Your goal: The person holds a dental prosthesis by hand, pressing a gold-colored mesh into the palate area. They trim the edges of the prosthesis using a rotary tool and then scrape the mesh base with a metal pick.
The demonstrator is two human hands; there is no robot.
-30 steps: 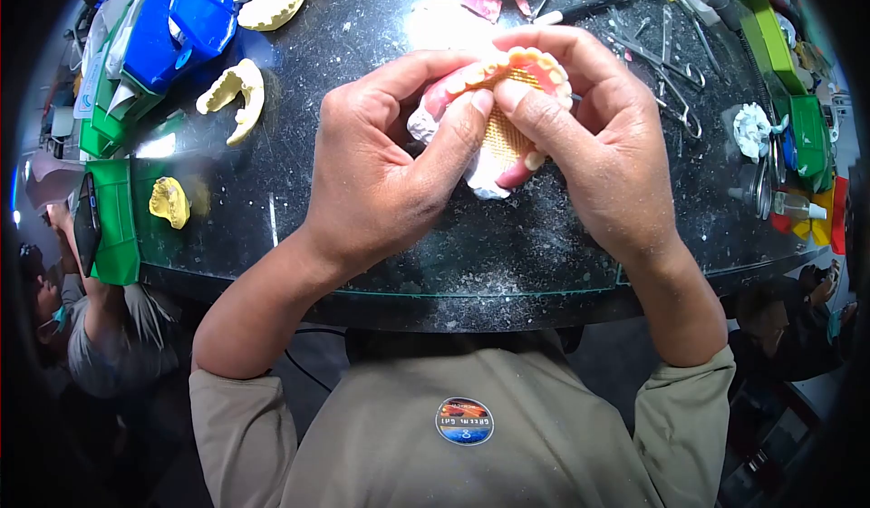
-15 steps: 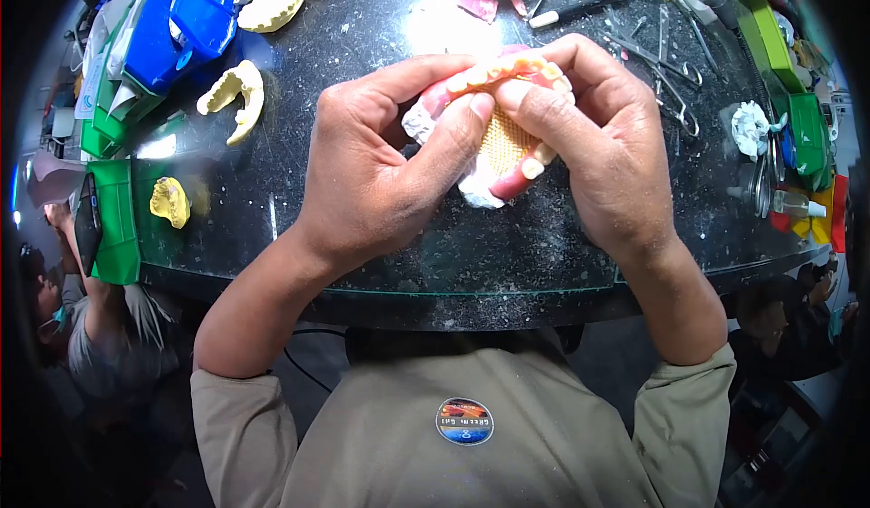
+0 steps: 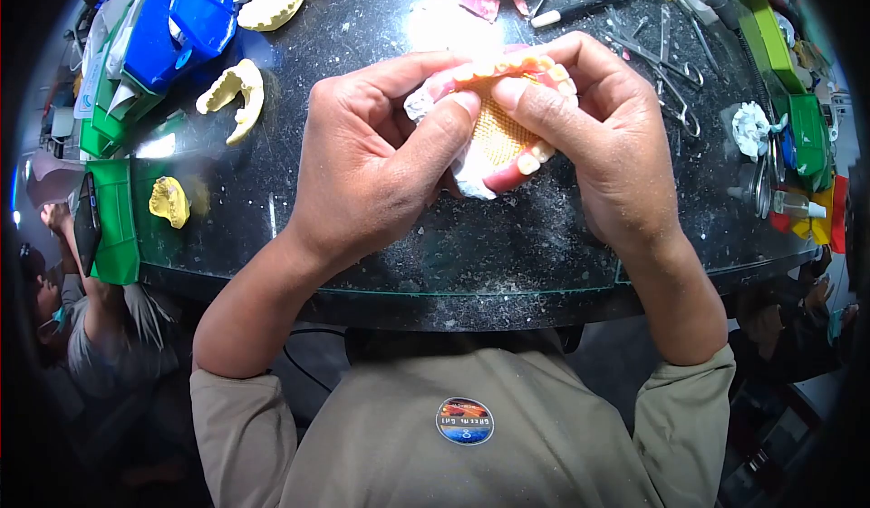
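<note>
Between my two hands, above the black bench, is a denture model point(image 3: 505, 136) with a row of teeth, pink wax along the gum, a gold-coloured mesh over the palate and white plaster at its left side. My left hand point(image 3: 372, 154) grips the left side, its thumb bent over the inner edge near the front teeth. Round the right side curl the fingers of my right hand point(image 3: 607, 127), and its thumb presses on the inside behind the front teeth. The fingers under the model are partly hidden.
Yellowish casts point(image 3: 243, 100) and a smaller yellow piece point(image 3: 169, 202) lie at the left, beside blue bins point(image 3: 181, 46) and a green bin point(image 3: 115, 222). Pink wax scraps point(image 3: 480, 6) and metal tools point(image 3: 666, 64) are at the back. A small bottle point(image 3: 797, 204) lies right. Other people sit at both sides.
The model has tilted and shifted slightly up and to the left, showing more of the mesh. My left thumb has moved a little left, apart from the right thumb. Both hands keep their hold.
</note>
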